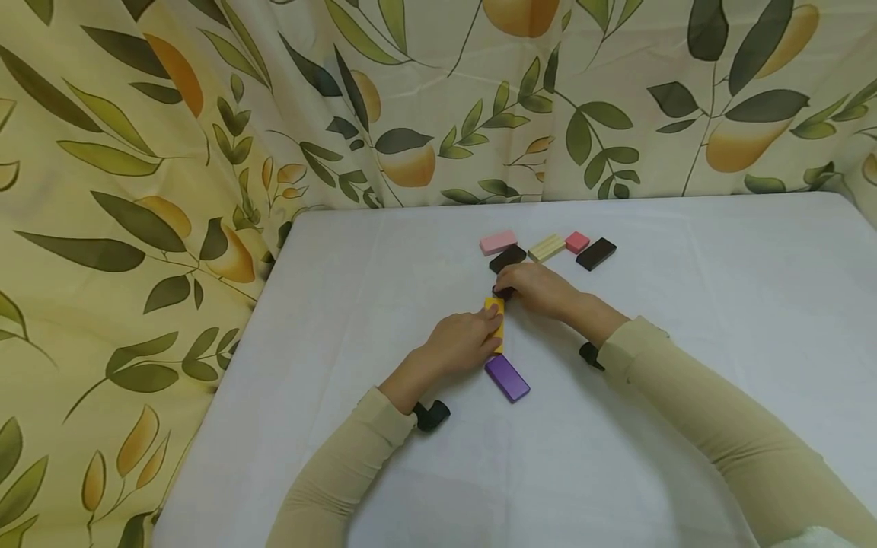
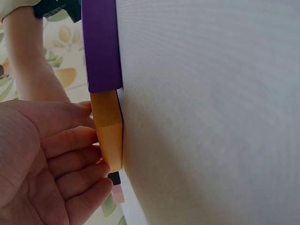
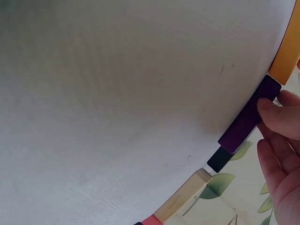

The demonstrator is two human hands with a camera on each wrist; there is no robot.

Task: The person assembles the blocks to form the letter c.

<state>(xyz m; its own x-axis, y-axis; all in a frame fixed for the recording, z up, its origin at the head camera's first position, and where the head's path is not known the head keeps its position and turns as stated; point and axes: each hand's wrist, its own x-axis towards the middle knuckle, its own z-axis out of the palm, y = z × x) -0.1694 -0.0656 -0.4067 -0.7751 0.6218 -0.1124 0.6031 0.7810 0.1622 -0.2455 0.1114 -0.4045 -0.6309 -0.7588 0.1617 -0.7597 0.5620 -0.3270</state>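
My left hand lies over a yellow block, its slightly bent fingers along the block's top. In the left wrist view the thumb rests near the end that meets a purple block. My right hand pinches a dark purple block between thumb and fingers, with its end right at the yellow block's far end. Most of this block is hidden by the hand in the head view. Nearer the person, the other purple block lies at an angle, one corner close to the yellow one.
Past the right hand lie a black block, a pink block, a cream block, a small coral block and another dark block. A white cloth covers the table. Leaf-patterned curtain hangs behind and to the left.
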